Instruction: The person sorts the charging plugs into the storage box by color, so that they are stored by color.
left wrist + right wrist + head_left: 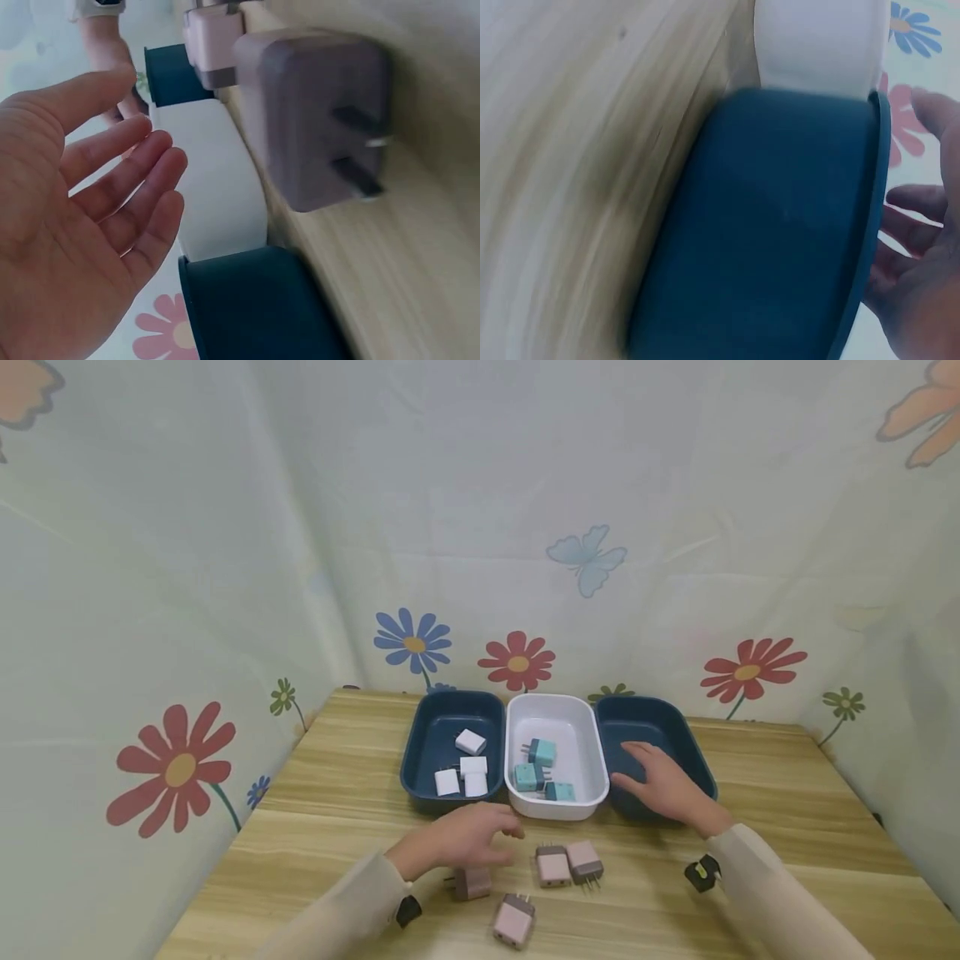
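Observation:
My left hand (471, 837) hovers above the table's near part with its fingers loosely bent and nothing in it. Just under it lies a pink and mauve plug adapter (472, 883), whose two prongs show large in the left wrist view. Another pink adapter (513, 921) is nearer to me, and a pair, one pink adapter (552, 866) and its neighbour (584, 862), lies to the right. Over the right dark blue bin (637, 714) reaches my right hand (663, 785), fingers spread and holding nothing. No adapter shows inside that bin.
Several white adapters (470, 742) lie in the left dark blue bin (417, 735). The middle white bin (558, 810) holds three teal adapters (542, 752). All the bins stand side by side along the back of the wooden table (300, 860), before a flowered cloth (480, 527).

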Tool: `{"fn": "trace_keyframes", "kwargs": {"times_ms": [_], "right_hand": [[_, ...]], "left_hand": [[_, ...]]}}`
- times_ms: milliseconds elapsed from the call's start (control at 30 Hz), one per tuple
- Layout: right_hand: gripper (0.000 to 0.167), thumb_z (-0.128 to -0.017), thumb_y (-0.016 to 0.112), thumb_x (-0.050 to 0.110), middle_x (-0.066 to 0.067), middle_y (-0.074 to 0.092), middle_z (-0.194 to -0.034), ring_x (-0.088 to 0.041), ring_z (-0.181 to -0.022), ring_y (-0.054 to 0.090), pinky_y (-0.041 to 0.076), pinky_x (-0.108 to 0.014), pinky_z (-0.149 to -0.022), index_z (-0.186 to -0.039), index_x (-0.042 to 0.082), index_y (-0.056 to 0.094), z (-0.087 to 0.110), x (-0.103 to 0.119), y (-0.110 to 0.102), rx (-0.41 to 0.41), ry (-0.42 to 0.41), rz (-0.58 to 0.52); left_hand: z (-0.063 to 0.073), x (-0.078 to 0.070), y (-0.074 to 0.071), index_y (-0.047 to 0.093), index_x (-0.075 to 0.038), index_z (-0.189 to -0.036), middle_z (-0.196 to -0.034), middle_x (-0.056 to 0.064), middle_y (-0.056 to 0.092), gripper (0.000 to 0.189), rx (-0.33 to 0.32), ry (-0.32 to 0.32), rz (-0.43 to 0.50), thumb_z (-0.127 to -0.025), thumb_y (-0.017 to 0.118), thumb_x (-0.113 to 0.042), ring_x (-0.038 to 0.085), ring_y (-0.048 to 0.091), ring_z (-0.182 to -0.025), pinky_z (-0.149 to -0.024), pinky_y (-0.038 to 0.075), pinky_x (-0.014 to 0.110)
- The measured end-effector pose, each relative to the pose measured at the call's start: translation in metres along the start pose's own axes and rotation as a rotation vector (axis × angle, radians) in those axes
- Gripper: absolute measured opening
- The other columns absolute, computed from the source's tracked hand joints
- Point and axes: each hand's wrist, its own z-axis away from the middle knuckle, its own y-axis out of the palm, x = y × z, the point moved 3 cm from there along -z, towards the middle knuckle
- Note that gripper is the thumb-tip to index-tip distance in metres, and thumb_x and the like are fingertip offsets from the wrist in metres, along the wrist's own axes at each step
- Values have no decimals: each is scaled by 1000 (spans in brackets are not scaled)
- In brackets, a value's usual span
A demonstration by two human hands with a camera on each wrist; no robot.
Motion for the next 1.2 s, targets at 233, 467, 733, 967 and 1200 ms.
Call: {"fn": "trace_keyframes", "kwargs": {"times_ms": [233,467,733,967,1200], "right_hand": [[69,-89,65,34,-32,39,-135,-48,-125,34,28,-62,-100,-134,-12,41,17,-24,-15,-68,45,59],[75,-88,66,34,-35,35,-136,-52,-124,31,26,-64,-99,-135,-15,36,33,-46,-20,-104,79,52],[83,-88,66,36,-39,24,-139,-56,-124,23,22,-69,-97,-138,-17,28,47,-64,-23,-130,127,36],[85,-93,57,39,-40,17,-142,-57,-126,22,22,-68,-98,-142,-17,16,57,-74,-15,-46,183,-45],[86,-96,52,40,-40,13,-145,-55,-131,17,17,-67,-100,-145,-14,6,60,-77,-11,3,193,-125]], "left_hand": [[19,4,12,66,-13,-114,-112,-8,60,36,70,-12,4,-84,70,-32,5,56,-100,-86,46,22],[38,12,19,66,-11,-115,-106,-6,59,45,31,-31,11,-79,72,-37,3,54,-91,-79,45,17],[49,14,21,62,-12,-119,-108,-8,55,55,32,-76,10,-75,78,-41,1,49,-88,-74,44,17],[51,17,27,61,-13,-121,-110,-9,55,57,43,-112,-25,-74,78,-42,1,49,-87,-75,43,19],[49,18,31,61,-13,-118,-108,-7,57,59,40,-136,-80,-72,78,-46,2,50,-85,-74,44,21]]}}
